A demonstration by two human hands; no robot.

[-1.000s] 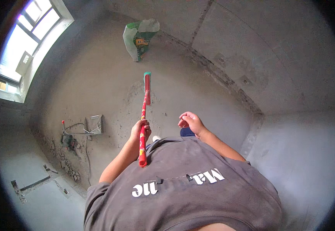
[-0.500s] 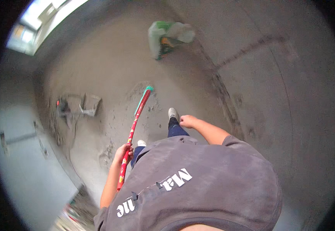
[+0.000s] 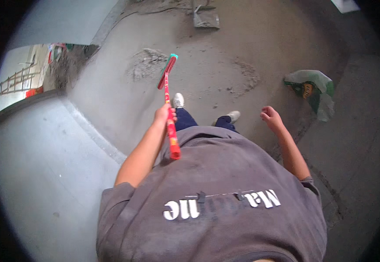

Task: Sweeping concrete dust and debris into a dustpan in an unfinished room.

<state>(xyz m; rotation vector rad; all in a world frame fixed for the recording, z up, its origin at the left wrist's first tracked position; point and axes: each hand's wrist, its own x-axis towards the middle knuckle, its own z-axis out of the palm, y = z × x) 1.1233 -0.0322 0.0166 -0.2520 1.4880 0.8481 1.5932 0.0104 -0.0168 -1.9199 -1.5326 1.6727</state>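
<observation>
Broom, head view: the red broom (image 3: 167,92) slants from just before the shirt (image 3: 216,174) out to the far left-centre floor, its teal bristles (image 3: 174,56) by the near-right side of a grey debris heap (image 3: 144,63); whether they touch the floor I cannot tell.
Left hand: (image 3: 163,115) wrapped around the patterned handle (image 3: 171,126), below its middle, the red butt end poking out nearer the body.
Right hand: (image 3: 272,118) well apart from the broom, fingers loosely bent, nothing seen in it.
Handling: probably light and stiff along the handle, softer at the bristles; the smooth sleeve may slip in a dusty palm. The best holds look to be the upper handle and a second spot farther down.
Edges: a pale wall (image 3: 54,157) rises near left; a green-and-white sack (image 3: 312,89) lies to the right, beside the darker right wall (image 3: 360,135); a metal scoop (image 3: 206,18) sits far off.
Room: floor (image 3: 207,56) stretches between heap and sack, with scattered rubble (image 3: 244,76) there and both shoes (image 3: 178,100) at its near side.
</observation>
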